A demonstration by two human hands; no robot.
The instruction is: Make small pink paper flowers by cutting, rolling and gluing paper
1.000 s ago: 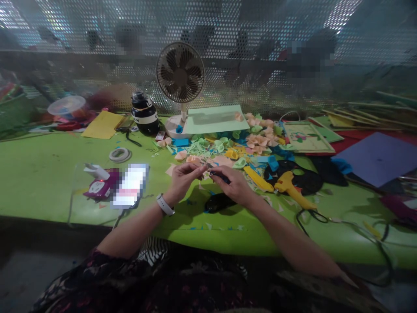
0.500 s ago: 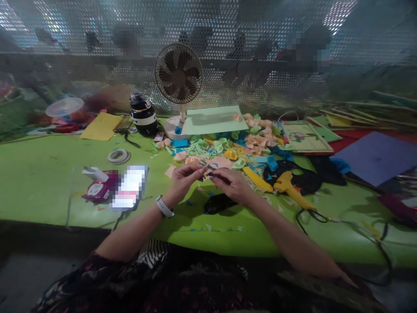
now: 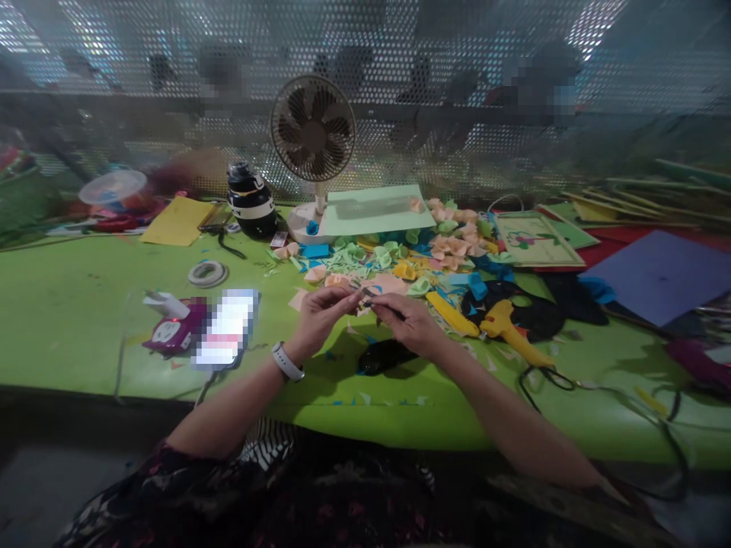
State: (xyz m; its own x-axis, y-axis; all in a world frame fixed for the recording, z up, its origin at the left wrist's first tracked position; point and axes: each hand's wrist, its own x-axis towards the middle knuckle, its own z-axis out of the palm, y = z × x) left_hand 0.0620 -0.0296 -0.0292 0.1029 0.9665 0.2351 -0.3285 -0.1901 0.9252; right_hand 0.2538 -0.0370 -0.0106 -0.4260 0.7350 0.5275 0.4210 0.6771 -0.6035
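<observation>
Fingertips of my left hand [image 3: 320,318] and my right hand [image 3: 406,320] meet over the near side of the paper pile. A small, partly dark piece [image 3: 367,298] is pinched between them, too small to name. Both hands are closed, thumbs against forefingers. A thin dark tool or strip seems to lie under my right fingers, mostly hidden. Below my right hand, a black glossy object [image 3: 378,358] rests on the table. Folded paper pieces [image 3: 394,255] in peach, green, yellow and blue spread just beyond my hands.
A yellow glue gun [image 3: 511,335] with its cord lies at right, beside a yellow tool [image 3: 453,313]. At left are a phone [image 3: 225,331], a purple socket block [image 3: 178,329] and a tape roll [image 3: 208,273]. A fan [image 3: 313,133] and a black jug [image 3: 253,202] stand behind.
My right fingers have shifted slightly at the small piece, and the wrist has turned a little. My left hand stays almost where it was.
</observation>
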